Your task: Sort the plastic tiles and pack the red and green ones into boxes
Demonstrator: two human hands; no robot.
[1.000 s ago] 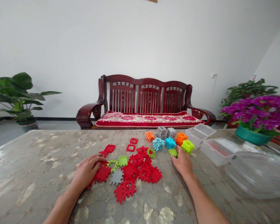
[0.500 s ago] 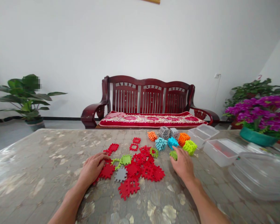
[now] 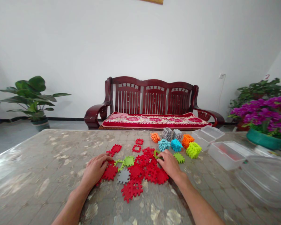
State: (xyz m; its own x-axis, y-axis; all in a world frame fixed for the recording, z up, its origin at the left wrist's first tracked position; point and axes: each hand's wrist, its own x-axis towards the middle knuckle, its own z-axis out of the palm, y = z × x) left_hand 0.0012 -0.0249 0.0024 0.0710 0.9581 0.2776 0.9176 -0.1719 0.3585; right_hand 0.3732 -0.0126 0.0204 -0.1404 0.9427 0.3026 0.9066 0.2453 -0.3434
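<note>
Table point(image 3: 49, 168) with patterned cover spans lower half of frame. Left hand point(image 3: 95, 169), left of centre: palm down, fingers loosely curled and close together, fingertips at a large red tile point(image 3: 110, 172); cannot tell whether anything is gripped beneath. Right hand point(image 3: 170, 164), right of centre: thumb and index finger partly curled at a green ring point(image 3: 155, 153), upper right edge of the red pile point(image 3: 136, 171). Ring partly hidden by the fingers; pinched or merely touched, cannot tell.

Red pile: notched tiles, overlapping, centre of lower half. Grey tile point(image 3: 124, 176) at its left side; solid green tile point(image 3: 129, 161) just above grey one, thin green piece point(image 3: 119, 164) beside that. Two red rings point(image 3: 139, 141) lie higher up, apart from pile. Flat lime tile point(image 3: 179, 157) near right hand, on its right.

Knobbly balls point(image 3: 164, 145), seven, grouped right of centre: two orange, two grey, two blue, one lime. Clear box point(image 3: 223, 162) with red contents, right side. Purple flowers point(image 3: 269, 112), far right.
</note>
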